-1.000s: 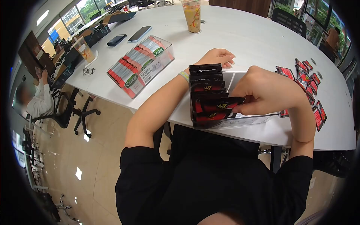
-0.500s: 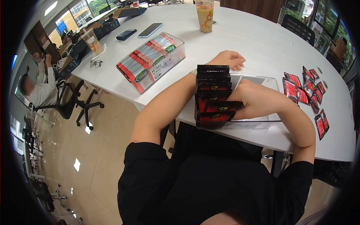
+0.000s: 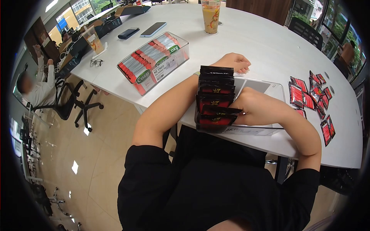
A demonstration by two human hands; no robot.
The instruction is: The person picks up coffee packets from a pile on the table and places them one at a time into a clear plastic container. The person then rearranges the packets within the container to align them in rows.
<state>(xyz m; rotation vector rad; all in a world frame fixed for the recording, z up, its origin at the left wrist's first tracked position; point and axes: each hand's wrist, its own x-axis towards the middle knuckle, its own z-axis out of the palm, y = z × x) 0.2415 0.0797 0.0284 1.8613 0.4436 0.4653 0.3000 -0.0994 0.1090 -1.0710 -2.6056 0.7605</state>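
Note:
Black and red sachets [image 3: 216, 101] stand in a row at the left end of a clear plastic box [image 3: 269, 86] near the table's front edge. My right hand [image 3: 256, 107] reaches into that box, its fingers pinched on the edge of a sachet at the front of the row. Behind the sachets, my left hand [image 3: 234, 62] rests on the table with fingers loosely curled and apart, holding nothing. More red sachets [image 3: 308, 96] lie scattered on the table to the right of the box.
A clear box full of red and white packets [image 3: 154, 61] stands to the left. Beyond it lie a phone [image 3: 153, 29], a dark wallet-like item [image 3: 128, 33] and glasses [image 3: 96, 63]. Drink cups [image 3: 211, 19] stand farther back. Another person [image 3: 38, 86] sits at far left.
The view has shifted slightly. My right hand has moved a little left within the box, and the front sachets lean slightly differently. My left hand stays resting on the table.

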